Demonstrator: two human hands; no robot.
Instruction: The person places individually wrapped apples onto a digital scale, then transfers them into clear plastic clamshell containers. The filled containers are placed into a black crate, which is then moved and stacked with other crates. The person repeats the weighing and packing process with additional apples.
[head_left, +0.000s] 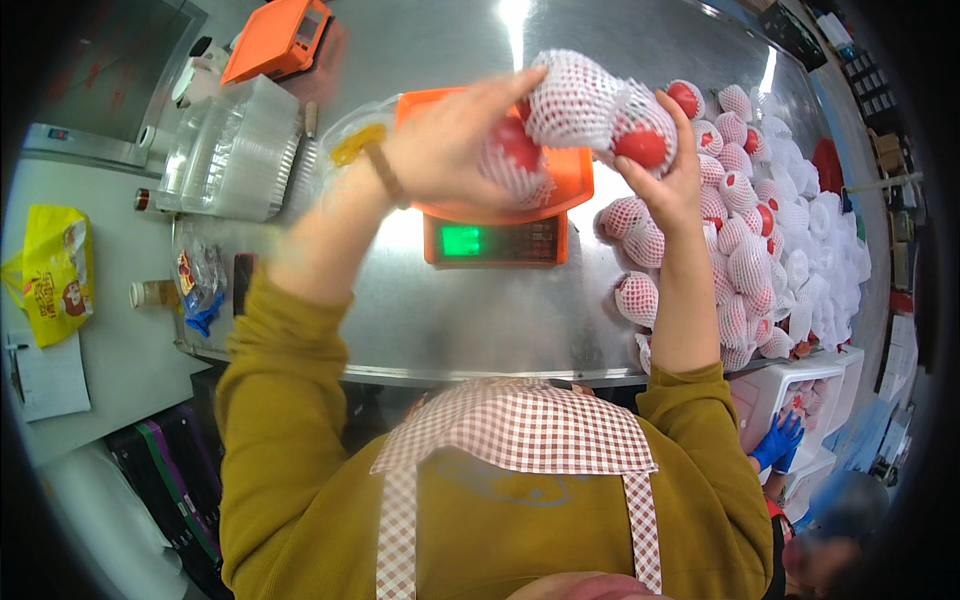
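Note:
Red round produce in white foam net sleeves, perhaps tomatoes, is between my hands. My left hand (465, 139), blurred, holds one netted red fruit (514, 154) above the pan of an orange digital scale (576, 176). My right hand (667, 176) grips a netted red fruit (641, 139); another netted fruit (571, 97) lies against it, between the two hands. How each fingertip bears on that middle one is hard to tell. The scale's green display (460, 240) is lit. A heap of netted red fruits (739, 191) lies to the right of my right forearm.
Loose white foam nets (825, 240) are piled at the far right. Stacked clear plastic containers (240, 150) stand at the left, below a second orange scale (274, 37). A phone (244, 281) lies near the left edge. At lower right, a co-worker's blue-gloved hands (780, 442) reach into a white foam box (799, 375).

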